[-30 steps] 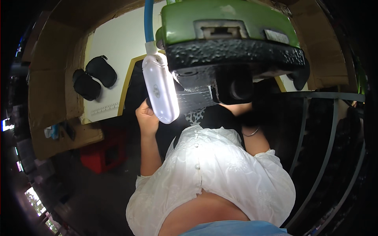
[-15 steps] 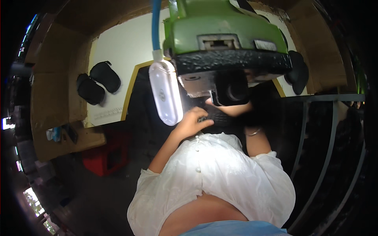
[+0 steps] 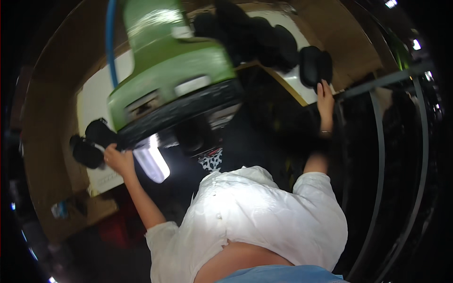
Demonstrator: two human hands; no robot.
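Two black rounded, shoe-like pieces [image 3: 86, 152] lie at the left of the white work surface. My left hand [image 3: 120, 160] reaches to them, its fingers closed at the edge of the nearer side. On the far right, my right hand [image 3: 324, 99] has its fingertips closed on the lower end of another black rounded piece [image 3: 316, 67]. Between my hands stands a green sewing machine [image 3: 170, 75] with a dark base edge. A lit white lamp [image 3: 153, 162] hangs beside it, partly hidden by the machine. Motion blurs the finger details.
More black pieces [image 3: 278, 45] are heaped behind the machine to the right. Brown cardboard walls [image 3: 52, 118] border the work surface. A blue cable [image 3: 111, 42] runs along the machine's left. Grey metal bars [image 3: 377, 141] stand at the right; a red stool [image 3: 115, 231] is low on the left.
My hands have parted from below the machine, the left going out to the left pieces and the right up to the right piece. The whole view has turned, shifting the machine leftward.
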